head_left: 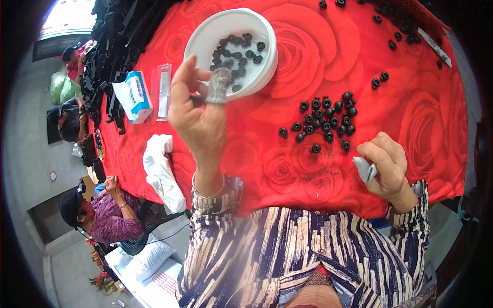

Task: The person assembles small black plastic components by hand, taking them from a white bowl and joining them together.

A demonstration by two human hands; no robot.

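My left hand (197,110) is raised at the near left rim of a white plastic bowl (270,64), its fingers stretched and apart, with a grey cloth cover (219,84) on the thumb. A dark patch shows between the fingers; I cannot tell what it is. Inside the bowl lie several small round black parts (236,55). My right hand (385,164) is closed low over the table, a grey cover (364,169) on its thumb; what its curled fingers hold, if anything, is hidden. Just left of and beyond it is a loose cluster of similar black parts (327,124).
The red rose-print tablecloth (246,164) bears a tissue pack (136,97), a clear narrow case (163,92) and a crumpled white cloth (160,164). More black parts (405,25) and a white strip (434,47) are far right. Dark parts are piled far left; other people sit along that side.
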